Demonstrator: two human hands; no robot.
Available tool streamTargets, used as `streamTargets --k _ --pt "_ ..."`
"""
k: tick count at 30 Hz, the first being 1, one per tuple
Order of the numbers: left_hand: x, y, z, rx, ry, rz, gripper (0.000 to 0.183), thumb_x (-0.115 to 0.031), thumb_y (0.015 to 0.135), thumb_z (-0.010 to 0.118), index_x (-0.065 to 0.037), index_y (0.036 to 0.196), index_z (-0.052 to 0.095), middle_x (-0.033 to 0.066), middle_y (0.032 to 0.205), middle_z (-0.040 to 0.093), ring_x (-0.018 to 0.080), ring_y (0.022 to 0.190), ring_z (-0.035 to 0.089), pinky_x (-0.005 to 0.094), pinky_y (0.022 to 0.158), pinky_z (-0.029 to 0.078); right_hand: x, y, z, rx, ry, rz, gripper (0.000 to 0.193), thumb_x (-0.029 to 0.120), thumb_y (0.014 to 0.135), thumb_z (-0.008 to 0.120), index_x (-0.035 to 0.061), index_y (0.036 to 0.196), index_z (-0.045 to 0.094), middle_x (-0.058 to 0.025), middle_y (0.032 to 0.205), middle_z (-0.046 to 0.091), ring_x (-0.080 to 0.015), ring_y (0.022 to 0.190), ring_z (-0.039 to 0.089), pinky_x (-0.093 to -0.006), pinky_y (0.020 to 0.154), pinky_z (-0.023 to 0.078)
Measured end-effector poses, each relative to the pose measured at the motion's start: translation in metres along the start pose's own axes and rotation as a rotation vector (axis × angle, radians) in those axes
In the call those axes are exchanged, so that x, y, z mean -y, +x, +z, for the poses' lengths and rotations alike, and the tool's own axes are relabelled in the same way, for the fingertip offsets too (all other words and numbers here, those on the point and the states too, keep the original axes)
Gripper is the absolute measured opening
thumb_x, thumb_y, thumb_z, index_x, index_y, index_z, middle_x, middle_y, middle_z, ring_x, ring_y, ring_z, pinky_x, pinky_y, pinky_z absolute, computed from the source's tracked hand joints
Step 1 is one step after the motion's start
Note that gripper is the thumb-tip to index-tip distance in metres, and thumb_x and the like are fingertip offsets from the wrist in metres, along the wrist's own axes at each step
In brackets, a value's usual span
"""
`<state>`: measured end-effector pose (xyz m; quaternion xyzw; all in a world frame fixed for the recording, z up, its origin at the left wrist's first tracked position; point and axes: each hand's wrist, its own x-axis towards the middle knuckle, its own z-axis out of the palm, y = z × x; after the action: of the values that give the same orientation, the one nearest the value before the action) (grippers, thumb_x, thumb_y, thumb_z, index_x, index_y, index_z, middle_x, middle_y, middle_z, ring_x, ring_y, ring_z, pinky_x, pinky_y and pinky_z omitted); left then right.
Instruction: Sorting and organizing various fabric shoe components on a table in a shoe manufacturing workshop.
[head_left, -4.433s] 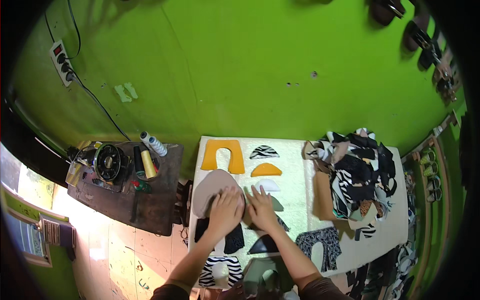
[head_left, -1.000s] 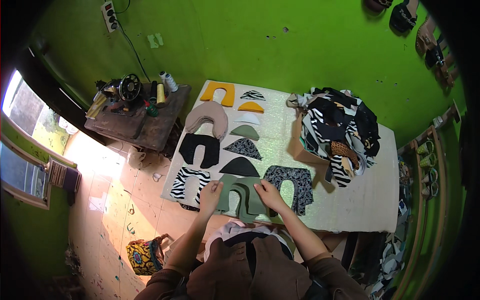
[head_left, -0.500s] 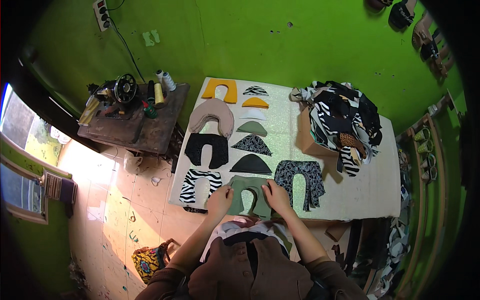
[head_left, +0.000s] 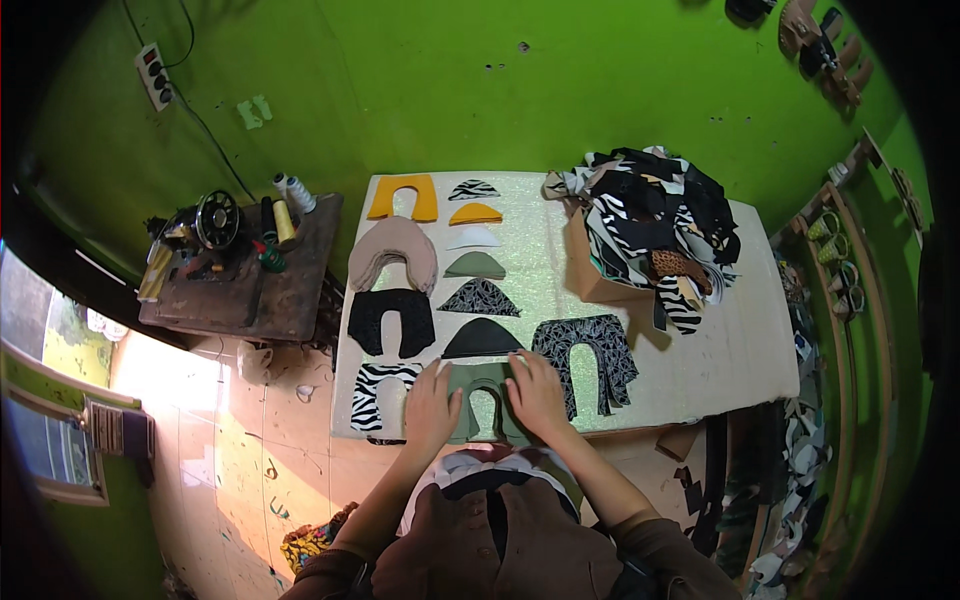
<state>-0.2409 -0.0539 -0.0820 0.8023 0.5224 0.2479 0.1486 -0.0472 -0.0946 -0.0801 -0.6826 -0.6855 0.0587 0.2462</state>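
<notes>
A stack of olive-green U-shaped cut pieces [head_left: 484, 374] lies at the table's near edge, its opening toward me. My left hand [head_left: 430, 408] rests along its left side, fingers stretched forward and thumb apart. On the other side my right hand [head_left: 536, 396] lies with its fingers extended at the stack's upper right edge. Just beyond the fingertips is a black half-moon piece [head_left: 483, 339]. Zebra-print U-shaped pieces [head_left: 370, 398] sit left of my left hand, partly covered by it. Black-and-grey patterned U-shaped pieces [head_left: 600, 345] lie right of my right hand.
Further U-shaped and half-moon pieces, such as yellow ones [head_left: 425, 205], line the pale table [head_left: 720, 370]. A cardboard box [head_left: 590, 265] heaped with fabric scraps [head_left: 665, 215] stands at the back right. Left is a sewing machine [head_left: 212, 222] on a wooden stand with thread spools [head_left: 284, 222].
The green stack, gripped at its sides and held at the table edge before, now lies flatter on the table. My hands have moved forward and their fingers have straightened. The view has shifted.
</notes>
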Motion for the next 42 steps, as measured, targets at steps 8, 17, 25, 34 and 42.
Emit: streamTargets --k 8,17,25,34,42 --pt "-0.005 -0.013 0.031 0.191 0.246 0.259 0.057 -0.033 0.083 0.052 -0.005 0.131 0.039 0.0129 0.137 0.037 0.0273 0.127 0.034 0.0462 0.100 0.028 -0.005 -0.021 0.025 0.108 -0.055 -0.136 0.047 0.029 0.086 0.049 0.0080 0.127 0.044 -0.0091 0.133 0.041 -0.0265 0.125 0.035 -0.0480 0.102 0.025" --pt "-0.045 0.019 0.023 0.139 0.036 0.257 0.041 -0.022 0.084 0.052 -0.001 0.119 0.048 0.0199 0.129 0.041 0.0353 0.119 0.040 0.0464 0.097 0.031 -0.032 -0.005 -0.032 -0.203 0.240 -0.136 0.013 0.005 0.078 0.057 0.0051 0.091 0.059 -0.0087 0.089 0.060 -0.0278 0.083 0.056 -0.0384 0.080 0.043" --pt "-0.153 0.082 0.046 0.159 -0.295 0.338 0.032 -0.015 0.083 0.052 -0.001 0.111 0.050 0.0166 0.114 0.051 0.0331 0.103 0.051 0.0401 0.087 0.040 -0.122 0.024 -0.134 -0.537 0.129 0.001 0.010 0.005 0.075 0.062 0.0033 0.085 0.061 -0.0099 0.080 0.061 -0.0277 0.073 0.058 -0.0357 0.065 0.046" --pt "-0.255 0.138 0.105 0.208 -0.481 0.205 0.033 -0.018 0.085 0.052 0.000 0.113 0.050 0.0181 0.107 0.055 0.0334 0.095 0.055 0.0368 0.081 0.045 -0.195 0.015 -0.164 -0.362 -0.003 0.204 0.037 0.012 0.075 0.058 0.0032 0.111 0.051 -0.0149 0.101 0.051 -0.0323 0.095 0.048 -0.0408 0.084 0.037" --pt "-0.275 0.150 0.132 0.325 -0.652 -0.078 0.043 -0.022 0.083 0.059 0.003 0.116 0.046 0.0142 0.097 0.060 0.0223 0.086 0.061 0.0309 0.073 0.048 -0.218 0.017 -0.168 -0.287 0.091 0.157 0.035 0.012 0.076 0.058 0.0033 0.109 0.052 -0.0144 0.095 0.050 -0.0320 0.093 0.049 -0.0396 0.081 0.039"
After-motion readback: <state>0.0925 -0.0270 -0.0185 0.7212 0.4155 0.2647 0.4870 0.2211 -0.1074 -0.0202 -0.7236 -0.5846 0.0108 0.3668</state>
